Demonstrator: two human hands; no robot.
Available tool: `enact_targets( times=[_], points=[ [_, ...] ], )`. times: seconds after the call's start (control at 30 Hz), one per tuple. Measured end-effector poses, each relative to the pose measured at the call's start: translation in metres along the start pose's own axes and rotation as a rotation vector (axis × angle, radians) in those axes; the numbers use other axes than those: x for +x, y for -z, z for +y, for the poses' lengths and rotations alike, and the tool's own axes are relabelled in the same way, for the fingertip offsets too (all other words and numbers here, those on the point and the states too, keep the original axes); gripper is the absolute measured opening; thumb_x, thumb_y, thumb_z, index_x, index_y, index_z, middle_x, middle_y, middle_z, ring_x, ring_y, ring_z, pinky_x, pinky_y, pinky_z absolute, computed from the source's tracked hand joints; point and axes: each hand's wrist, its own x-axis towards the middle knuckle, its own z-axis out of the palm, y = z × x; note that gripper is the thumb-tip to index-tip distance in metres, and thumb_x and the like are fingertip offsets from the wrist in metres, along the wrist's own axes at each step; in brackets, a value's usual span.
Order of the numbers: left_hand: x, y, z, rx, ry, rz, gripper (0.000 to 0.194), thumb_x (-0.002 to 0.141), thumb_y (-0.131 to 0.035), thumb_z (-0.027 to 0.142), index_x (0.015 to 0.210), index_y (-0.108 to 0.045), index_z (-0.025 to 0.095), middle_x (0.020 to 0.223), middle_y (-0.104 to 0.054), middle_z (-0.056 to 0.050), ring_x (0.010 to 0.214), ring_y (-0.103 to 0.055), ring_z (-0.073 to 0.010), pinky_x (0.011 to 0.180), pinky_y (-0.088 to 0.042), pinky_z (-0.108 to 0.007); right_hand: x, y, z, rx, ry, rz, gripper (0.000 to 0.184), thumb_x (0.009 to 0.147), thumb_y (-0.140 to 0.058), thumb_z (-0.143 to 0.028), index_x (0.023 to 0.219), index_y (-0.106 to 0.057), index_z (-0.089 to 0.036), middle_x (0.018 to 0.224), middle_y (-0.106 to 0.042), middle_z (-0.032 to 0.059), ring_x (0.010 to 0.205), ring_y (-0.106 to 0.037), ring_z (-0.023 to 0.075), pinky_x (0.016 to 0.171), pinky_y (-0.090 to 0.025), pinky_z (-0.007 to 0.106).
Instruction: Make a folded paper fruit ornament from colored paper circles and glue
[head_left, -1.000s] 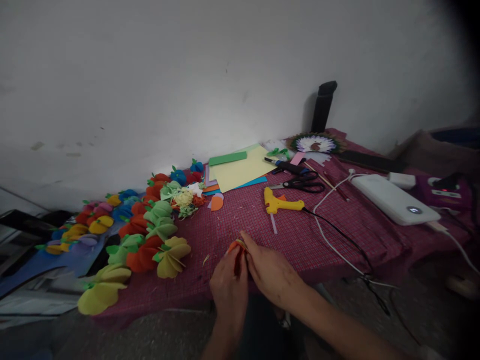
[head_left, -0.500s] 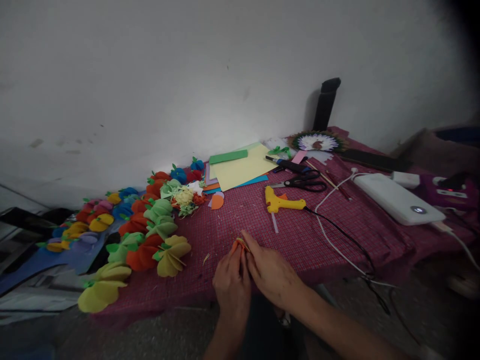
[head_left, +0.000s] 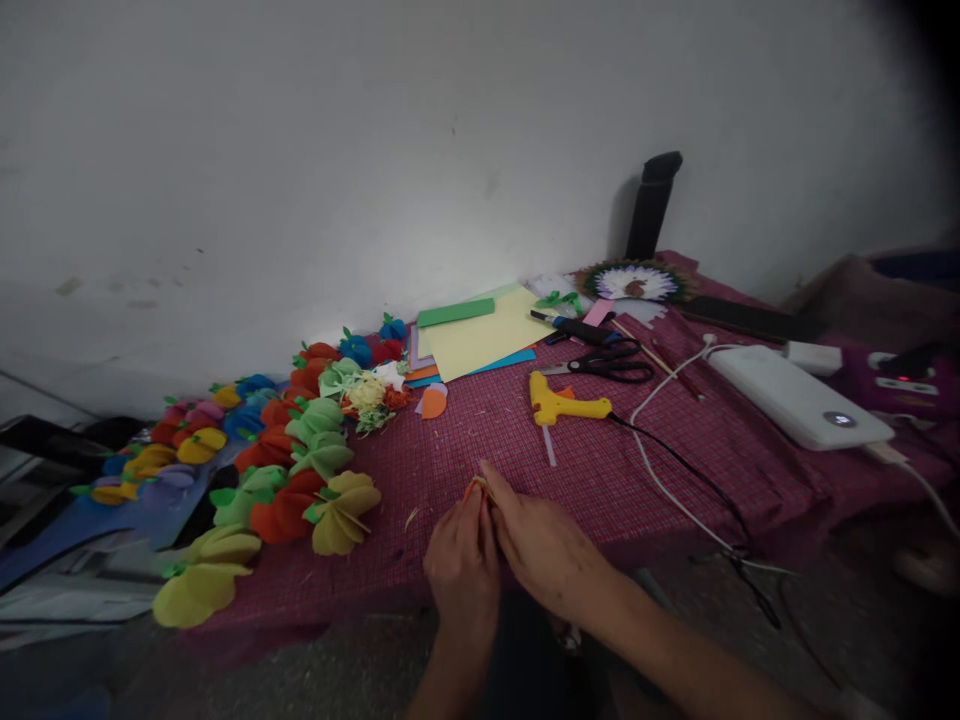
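Note:
Close to the table's front edge, my left hand (head_left: 461,560) and my right hand (head_left: 546,548) meet with fingers pressed together. Between their fingertips they pinch a small orange paper piece (head_left: 472,487) with a yellowish bit beside it. Most of that piece is hidden by the fingers. Beyond my hands lies a yellow glue gun (head_left: 567,406), its clear glue stick (head_left: 550,445) pointing towards me. Black-handled scissors (head_left: 611,366) rest behind it. An orange paper petal (head_left: 433,402) lies on the cloth further back.
Several colourful paper pumpkins (head_left: 319,455) crowd the left side, beside a pile of paper shreds (head_left: 369,393). Pale yellow paper sheets (head_left: 484,345) lie near the wall. On the right are a white power bank (head_left: 795,395), cables (head_left: 667,490) and a purple power strip (head_left: 896,385).
The fingers have closed a little further over the orange paper piece, so less of it shows. Both hands stay in nearly the same place.

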Motion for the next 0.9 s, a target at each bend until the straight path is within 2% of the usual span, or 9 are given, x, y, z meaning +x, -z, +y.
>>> enact_targets(
  times=[0.2,0.37,0.6,0.9],
  points=[
    [-0.0014,-0.0019,-0.0009,-0.008,-0.019,0.047,0.023,0.083,-0.051,0.017,0.102,-0.064,0.016,0.094,-0.071,-0.008,0.078,-0.067,-0.0157,0.074,-0.053,-0.028,-0.0001,0.0001,-0.0019,0.026,-0.026,0.01,0.052,0.088,-0.028,-0.017,0.139,-0.022,-0.007,0.086,-0.069,0.0132,0.071,-0.064,0.0209,0.06,-0.045,0.029],
    [-0.0009,-0.0022,-0.0014,-0.009,0.018,0.051,0.021,0.083,-0.051,0.019,0.098,-0.065,0.015,0.092,-0.071,-0.008,0.076,-0.066,-0.0148,0.072,-0.053,-0.026,-0.0004,0.0006,-0.0019,0.044,-0.015,0.015,0.053,0.088,-0.026,-0.017,0.139,-0.023,-0.005,0.083,-0.069,0.0139,0.07,-0.064,0.0217,0.059,-0.045,0.031],
    [0.0021,-0.0018,-0.0027,0.024,-0.012,0.071,0.02,0.083,-0.052,0.021,0.096,-0.065,0.015,0.09,-0.072,-0.007,0.074,-0.066,-0.0158,0.071,-0.052,-0.028,0.0018,0.0007,-0.0016,0.032,-0.01,-0.039,0.055,0.087,-0.028,-0.014,0.14,-0.019,-0.005,0.09,-0.068,0.0151,0.076,-0.064,0.0225,0.062,-0.045,0.031],
    [0.0039,-0.0035,-0.0021,-0.039,0.045,0.14,0.015,0.08,-0.056,0.022,0.09,-0.067,0.019,0.074,-0.072,-0.002,0.063,-0.065,-0.0142,0.071,-0.05,-0.03,0.0009,-0.002,-0.0016,0.071,-0.021,-0.006,0.054,0.088,-0.028,-0.016,0.141,-0.018,-0.007,0.087,-0.069,0.0123,0.073,-0.064,0.0221,0.06,-0.045,0.031]
  ],
)
